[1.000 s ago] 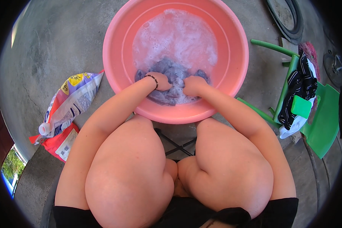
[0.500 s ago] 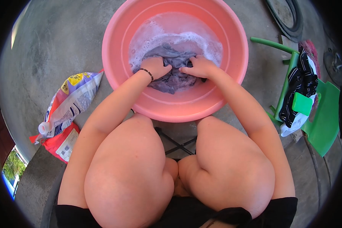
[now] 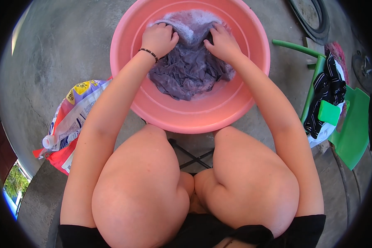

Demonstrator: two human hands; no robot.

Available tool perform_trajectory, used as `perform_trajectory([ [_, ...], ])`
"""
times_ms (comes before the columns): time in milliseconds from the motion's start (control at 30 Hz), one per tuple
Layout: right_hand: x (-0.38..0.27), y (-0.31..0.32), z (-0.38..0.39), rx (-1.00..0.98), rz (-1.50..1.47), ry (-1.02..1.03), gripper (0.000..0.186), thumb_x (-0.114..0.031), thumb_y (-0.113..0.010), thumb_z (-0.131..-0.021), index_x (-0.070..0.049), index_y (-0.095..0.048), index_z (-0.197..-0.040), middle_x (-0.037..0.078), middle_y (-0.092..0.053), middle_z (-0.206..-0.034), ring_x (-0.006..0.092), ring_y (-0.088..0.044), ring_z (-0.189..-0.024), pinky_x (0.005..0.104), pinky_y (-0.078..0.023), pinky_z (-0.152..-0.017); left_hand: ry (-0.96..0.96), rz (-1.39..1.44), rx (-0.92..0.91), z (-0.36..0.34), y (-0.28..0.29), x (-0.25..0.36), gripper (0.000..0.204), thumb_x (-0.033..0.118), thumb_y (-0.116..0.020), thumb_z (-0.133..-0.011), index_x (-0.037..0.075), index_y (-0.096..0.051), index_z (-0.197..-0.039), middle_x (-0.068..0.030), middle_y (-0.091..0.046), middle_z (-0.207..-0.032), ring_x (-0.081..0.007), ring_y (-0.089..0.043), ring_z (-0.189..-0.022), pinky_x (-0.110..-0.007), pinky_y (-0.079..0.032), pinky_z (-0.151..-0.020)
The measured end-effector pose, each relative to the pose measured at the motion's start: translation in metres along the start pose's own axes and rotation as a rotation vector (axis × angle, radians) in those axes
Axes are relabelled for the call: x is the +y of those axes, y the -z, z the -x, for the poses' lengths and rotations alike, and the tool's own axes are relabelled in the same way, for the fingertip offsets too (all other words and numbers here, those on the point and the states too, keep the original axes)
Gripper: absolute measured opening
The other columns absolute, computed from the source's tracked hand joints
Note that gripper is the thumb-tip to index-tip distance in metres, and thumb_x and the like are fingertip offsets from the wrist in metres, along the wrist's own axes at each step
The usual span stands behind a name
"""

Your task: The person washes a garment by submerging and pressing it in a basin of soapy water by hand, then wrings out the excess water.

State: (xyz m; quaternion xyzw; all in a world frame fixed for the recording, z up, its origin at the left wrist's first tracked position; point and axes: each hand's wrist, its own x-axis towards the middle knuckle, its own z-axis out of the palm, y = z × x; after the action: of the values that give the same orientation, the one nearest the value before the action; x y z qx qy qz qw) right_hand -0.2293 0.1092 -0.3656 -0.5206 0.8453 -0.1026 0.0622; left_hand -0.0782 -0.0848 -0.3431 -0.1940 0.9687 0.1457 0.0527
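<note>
A pink plastic basin [image 3: 186,120] sits in front of my knees, with suds and a wet grey-purple cloth [image 3: 186,74] bunched in it. My left hand [image 3: 158,39], a beaded bracelet at its wrist, grips the cloth at the upper left of the pile. Opposite it, my right hand [image 3: 220,41] has its fingers curled into the cloth at the upper right. Between the two hands, part of the cloth is stretched under white foam.
At left lie a detergent pouch [image 3: 76,105] and a red bag [image 3: 62,157]. At right a green plastic chair [image 3: 349,128] bears black striped and white clothes [image 3: 318,107] and a green block [image 3: 329,112]. A dark hose [image 3: 318,31] lies at upper right on concrete.
Both hands have moved up toward the far side of the basin, drawing the cloth with them. More dark fabric shows now, and less foam.
</note>
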Motion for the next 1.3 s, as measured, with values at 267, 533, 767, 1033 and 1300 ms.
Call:
perform_trajectory([
  [267,-0.024,0.012,0.003,-0.303,-0.092,-0.056,0.077,-0.056,-0.061,-0.079,-0.03,-0.034,-0.146,0.02,-0.022,-0.153,0.0408,-0.022,-0.141,0.0619,-0.027,-0.106,-0.159,-0.083,0.0,0.026,-0.029,-0.009,0.069,0.058,-0.051,-0.085,0.019,-0.04,-0.14,-0.0128,-0.035,-0.145,-0.0349,-0.034,-0.132,-0.058,-0.027,-0.105],
  [533,-0.055,-0.005,0.064,-0.794,-0.236,-0.163,0.103,-0.076,-0.058,-0.069,-0.02,-0.027,-0.15,0.019,0.0,-0.158,0.0458,0.001,-0.143,0.0694,-0.023,-0.104,-0.012,-0.145,-0.563,0.074,-0.038,0.015,0.109,0.083,-0.05,-0.069,0.018,-0.021,-0.151,-0.0165,-0.012,-0.157,-0.0389,-0.012,-0.143,-0.065,-0.017,-0.108],
  [767,-0.075,0.011,0.096,-0.957,-0.25,-0.028,0.108,-0.073,-0.064,-0.063,-0.011,-0.035,-0.146,0.019,-0.006,-0.157,0.0427,-0.005,-0.144,0.0623,-0.029,-0.105,-0.102,-0.099,-0.859,0.102,-0.02,0.042,0.119,0.069,-0.072,-0.056,0.011,-0.026,-0.149,-0.0199,-0.008,-0.156,-0.0409,-0.015,-0.142,-0.058,-0.033,-0.103],
  [1033,-0.083,0.005,0.1,-1.006,-0.285,-0.071,0.091,-0.049,-0.073,-0.063,-0.008,-0.043,-0.139,0.018,-0.039,-0.143,0.0361,-0.041,-0.129,0.0526,-0.041,-0.099,-0.093,-0.053,-1.047,0.096,-0.03,0.048,0.096,0.053,-0.071,-0.062,0.01,-0.039,-0.141,-0.0187,-0.058,-0.122,-0.0321,-0.056,-0.115,-0.041,-0.047,-0.095],
  [1300,-0.087,-0.012,0.093,-1.022,-0.164,0.015,0.046,-0.033,-0.061,-0.07,-0.004,-0.067,-0.105,0.018,-0.069,-0.097,0.0338,-0.066,-0.092,0.0461,-0.052,-0.082,-0.107,0.071,-1.071,0.098,-0.063,0.034,0.072,0.046,-0.067,-0.068,0.005,-0.056,-0.126,-0.0215,-0.066,-0.108,-0.034,-0.064,-0.1,-0.042,-0.051,-0.087],
])
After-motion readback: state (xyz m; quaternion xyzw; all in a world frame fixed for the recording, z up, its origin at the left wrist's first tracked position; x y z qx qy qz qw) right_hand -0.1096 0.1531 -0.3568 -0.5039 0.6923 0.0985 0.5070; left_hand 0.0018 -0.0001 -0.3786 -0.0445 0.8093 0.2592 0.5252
